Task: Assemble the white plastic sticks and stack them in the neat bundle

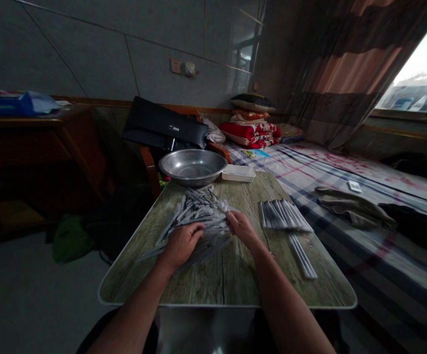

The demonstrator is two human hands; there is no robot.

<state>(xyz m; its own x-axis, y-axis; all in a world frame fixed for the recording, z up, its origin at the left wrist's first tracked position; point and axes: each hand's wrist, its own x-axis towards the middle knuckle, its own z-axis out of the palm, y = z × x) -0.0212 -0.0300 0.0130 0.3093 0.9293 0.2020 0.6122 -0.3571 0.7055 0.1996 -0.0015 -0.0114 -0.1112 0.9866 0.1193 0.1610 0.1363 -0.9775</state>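
Strips [198, 209] lie loose under the curled left hand [182, 243] and right hand [241, 228], any pinch unclear, while aligned strips [283, 215] sit unmixed near the right edge of the tabletop [220, 280].

The left hand [181, 244] presses on a loose heap of slender white-and-grey packets [198, 216], and the right hand [241, 228] touches its right edge, on a wood-grain table [228, 285]. A neat row of matching packets [283, 215] lies to the right, and a round steel basin [192, 167] sits beyond the heap.
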